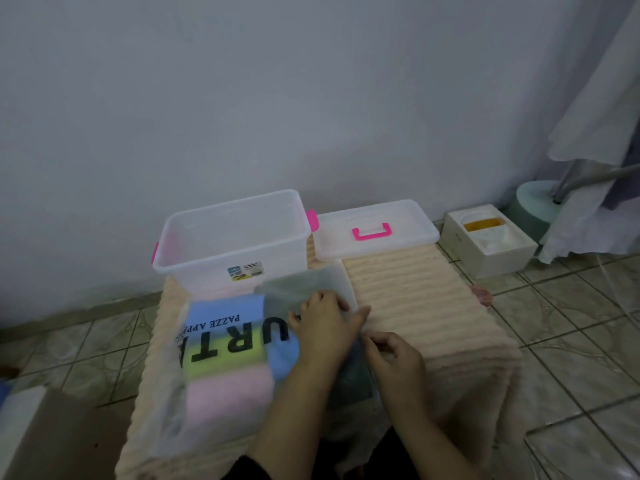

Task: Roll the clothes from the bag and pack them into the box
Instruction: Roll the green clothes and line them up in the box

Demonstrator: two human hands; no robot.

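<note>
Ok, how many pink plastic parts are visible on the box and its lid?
3. One latch on the box's left end, one latch on its right end, and the handle on the lid beside it. Others may be hidden.

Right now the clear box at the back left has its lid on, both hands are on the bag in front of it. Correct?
Not quite. In the head view the clear box is open; its lid, with the pink handle, lies beside it to the right. The rest holds: left hand and right hand are on the bag.
</note>
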